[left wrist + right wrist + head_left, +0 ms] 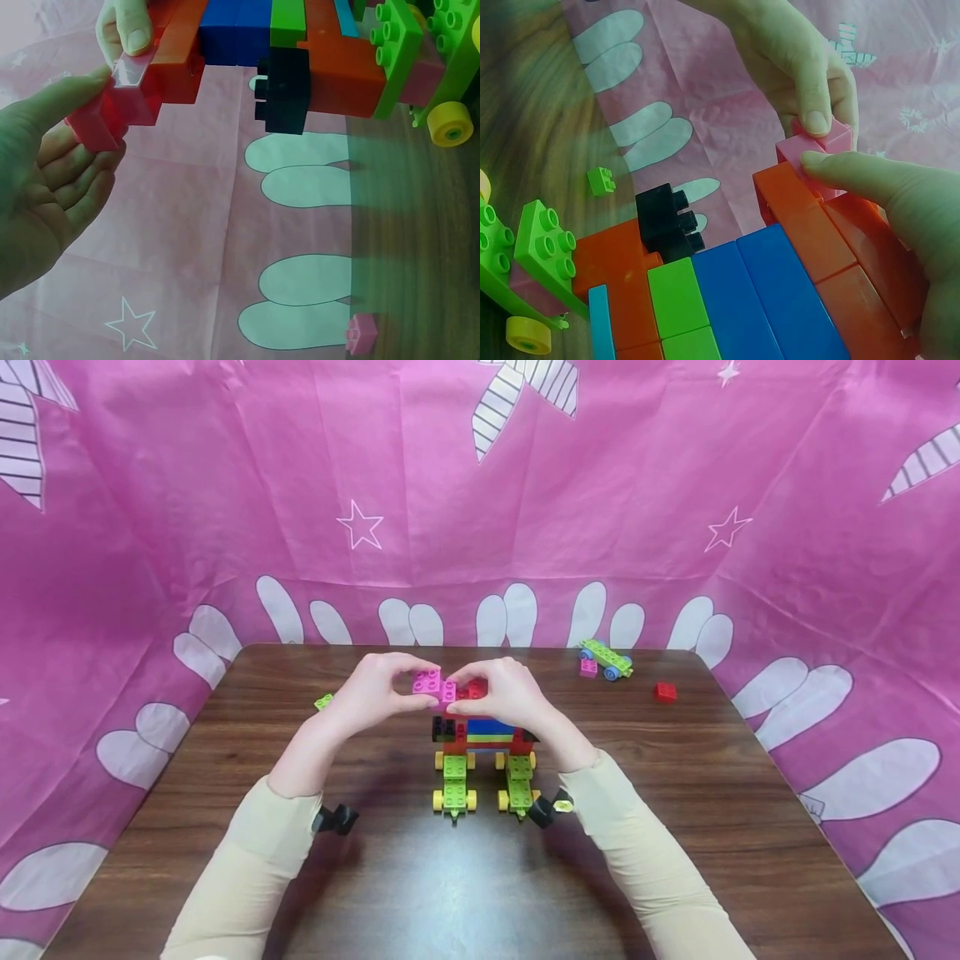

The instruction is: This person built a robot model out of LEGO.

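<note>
A layered toy-brick build in red, blue and green stands on two green wheeled bases with yellow wheels. Two pink bricks lie side by side at its upper left end, one slightly higher. My left hand pinches the outer pink brick between thumb and fingers. On the inner pink brick, my right hand has its thumb and fingertips, next to the red top bricks. The pink bricks touch; whether they are locked together I cannot tell. A black brick juts out lower down.
At the back right, a green wheeled base with blue wheels leans over a small pink brick. A red brick lies nearby. Beyond my left hand is a small green brick. Pink printed cloth hangs around the wooden table.
</note>
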A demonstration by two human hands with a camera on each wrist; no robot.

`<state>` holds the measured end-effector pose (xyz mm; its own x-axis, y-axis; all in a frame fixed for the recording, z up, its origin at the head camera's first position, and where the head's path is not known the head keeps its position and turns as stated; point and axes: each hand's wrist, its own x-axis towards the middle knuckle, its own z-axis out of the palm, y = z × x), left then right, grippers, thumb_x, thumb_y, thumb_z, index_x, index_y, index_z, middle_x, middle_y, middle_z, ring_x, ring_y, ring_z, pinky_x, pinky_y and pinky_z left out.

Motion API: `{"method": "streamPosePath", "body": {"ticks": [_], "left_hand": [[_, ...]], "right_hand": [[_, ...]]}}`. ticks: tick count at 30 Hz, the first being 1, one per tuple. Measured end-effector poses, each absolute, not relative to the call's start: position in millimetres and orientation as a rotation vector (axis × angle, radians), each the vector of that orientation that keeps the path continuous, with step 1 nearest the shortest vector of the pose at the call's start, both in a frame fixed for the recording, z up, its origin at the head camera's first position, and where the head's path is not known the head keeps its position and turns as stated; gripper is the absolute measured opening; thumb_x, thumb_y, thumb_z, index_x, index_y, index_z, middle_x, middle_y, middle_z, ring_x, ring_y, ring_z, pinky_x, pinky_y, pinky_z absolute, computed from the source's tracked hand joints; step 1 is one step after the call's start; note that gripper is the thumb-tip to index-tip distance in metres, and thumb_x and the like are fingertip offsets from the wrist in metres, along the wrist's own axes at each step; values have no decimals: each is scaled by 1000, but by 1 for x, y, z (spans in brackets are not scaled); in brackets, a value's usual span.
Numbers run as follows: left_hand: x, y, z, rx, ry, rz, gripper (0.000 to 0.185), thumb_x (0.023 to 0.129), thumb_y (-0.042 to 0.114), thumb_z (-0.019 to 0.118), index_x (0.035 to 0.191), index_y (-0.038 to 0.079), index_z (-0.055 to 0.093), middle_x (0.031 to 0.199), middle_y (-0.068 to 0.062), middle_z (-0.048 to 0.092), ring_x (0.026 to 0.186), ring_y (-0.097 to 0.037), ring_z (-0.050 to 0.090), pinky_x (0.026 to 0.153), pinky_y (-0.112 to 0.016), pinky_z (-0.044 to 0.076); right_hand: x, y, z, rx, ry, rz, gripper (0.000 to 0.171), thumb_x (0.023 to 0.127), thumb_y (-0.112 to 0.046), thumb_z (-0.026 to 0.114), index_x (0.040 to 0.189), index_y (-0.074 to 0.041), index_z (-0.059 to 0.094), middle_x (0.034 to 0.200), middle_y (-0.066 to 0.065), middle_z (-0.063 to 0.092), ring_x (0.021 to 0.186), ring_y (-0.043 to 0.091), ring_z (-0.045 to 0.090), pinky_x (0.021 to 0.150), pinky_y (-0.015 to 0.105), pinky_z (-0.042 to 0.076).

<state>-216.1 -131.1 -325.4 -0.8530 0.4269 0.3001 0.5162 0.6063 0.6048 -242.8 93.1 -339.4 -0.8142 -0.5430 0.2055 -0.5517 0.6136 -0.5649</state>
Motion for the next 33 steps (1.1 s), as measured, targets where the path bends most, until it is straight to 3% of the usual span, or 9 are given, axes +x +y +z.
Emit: {"method": "streamPosePath", "body": {"ticks": [8,33], "left_hand": [[-221,-130,-321,-819,-2772,-1069,41,78,17,83,116,6,71,108,-8,73,96,-20,65,84,-36,57],[-221,-129,-322,-858,-2771,-1012,40,79,18,82,115,6,70,106,-7,72,93,-20,63,83,-39,56]], "right_hand": [[-242,93,-339,938,-2820,999,39,80,-36,80,111,-14,74,103,0,75,94,15,67,79,31,54],[-242,93,-338,944,-2815,994,38,80,-35,80,111,-13,74,103,1,75,94,16,68,80,32,55]]}}
